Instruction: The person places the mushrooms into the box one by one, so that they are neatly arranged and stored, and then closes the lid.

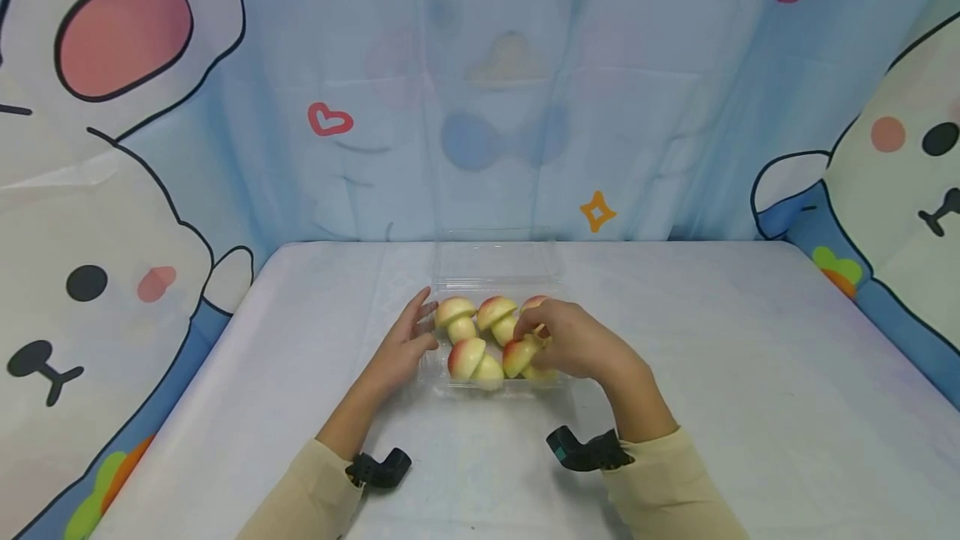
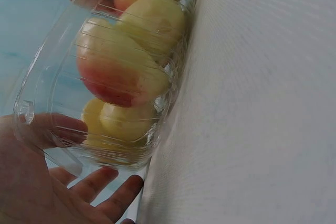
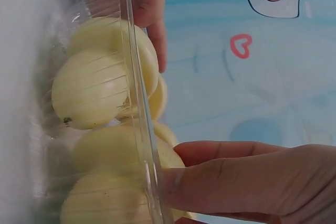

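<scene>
Beige sleeves lead to the hands at the clear plastic clamshell box (image 1: 450,379) mid-table, filled with pink-and-yellow mushroom-shaped toy pieces (image 1: 467,358). Left hand (image 1: 405,348), fingers spread, steadies its side; right hand (image 1: 576,342) pinches one piece inside. Packing looks underway; closing the upright lid (image 1: 497,261) would need both hands, on the white table (image 1: 750,373).

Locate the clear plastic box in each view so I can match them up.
Head: the box sits mid-table, lid open behind, between the left hand and the right hand.
Left wrist: its wall fills the upper left, with that hand's fingers below.
Right wrist: its rim runs down left of centre, with the right hand's fingers at the lower right.
Shared landmark: the toy mushrooms inside it.
</scene>
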`<act>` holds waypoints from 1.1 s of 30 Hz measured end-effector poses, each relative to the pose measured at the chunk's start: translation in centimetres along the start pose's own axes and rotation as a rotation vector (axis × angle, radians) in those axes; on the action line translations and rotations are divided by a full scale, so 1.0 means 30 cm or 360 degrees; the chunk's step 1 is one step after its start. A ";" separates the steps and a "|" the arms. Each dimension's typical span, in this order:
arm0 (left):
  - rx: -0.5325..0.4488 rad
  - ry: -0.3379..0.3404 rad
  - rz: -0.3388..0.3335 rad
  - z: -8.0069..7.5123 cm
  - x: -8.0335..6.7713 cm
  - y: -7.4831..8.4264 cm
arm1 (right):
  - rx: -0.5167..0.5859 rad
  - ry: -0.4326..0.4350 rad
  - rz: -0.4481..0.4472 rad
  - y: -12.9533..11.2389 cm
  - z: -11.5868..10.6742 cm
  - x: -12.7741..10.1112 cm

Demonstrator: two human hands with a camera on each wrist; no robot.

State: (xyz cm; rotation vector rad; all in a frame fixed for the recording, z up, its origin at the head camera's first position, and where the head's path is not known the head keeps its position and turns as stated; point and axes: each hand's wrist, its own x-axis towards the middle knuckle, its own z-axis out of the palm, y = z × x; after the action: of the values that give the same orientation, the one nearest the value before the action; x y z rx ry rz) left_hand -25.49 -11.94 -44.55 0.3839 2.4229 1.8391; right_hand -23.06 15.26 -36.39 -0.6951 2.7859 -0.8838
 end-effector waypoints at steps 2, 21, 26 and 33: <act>0.0003 0.0001 -0.0005 0.000 0.000 -0.002 | 0.0002 -0.0013 0.0007 -0.002 0.004 0.000; 0.0010 0.0000 -0.0012 0.001 0.002 0.000 | -0.0205 0.0092 -0.0041 -0.056 0.030 0.006; 0.0011 -0.0009 -0.0014 -0.002 0.002 -0.002 | -0.0312 0.0157 -0.0399 -0.108 0.102 0.037; 0.0000 -0.0010 -0.0012 -0.002 0.002 -0.003 | -0.0428 0.0164 -0.0503 -0.120 0.144 0.049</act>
State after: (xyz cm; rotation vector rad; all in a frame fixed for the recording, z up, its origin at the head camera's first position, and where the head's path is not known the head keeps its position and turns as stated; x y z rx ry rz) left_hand -25.57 -12.00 -44.61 0.3789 2.4169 1.8321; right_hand -21.83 9.78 -37.85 -1.1894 2.9694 -0.6066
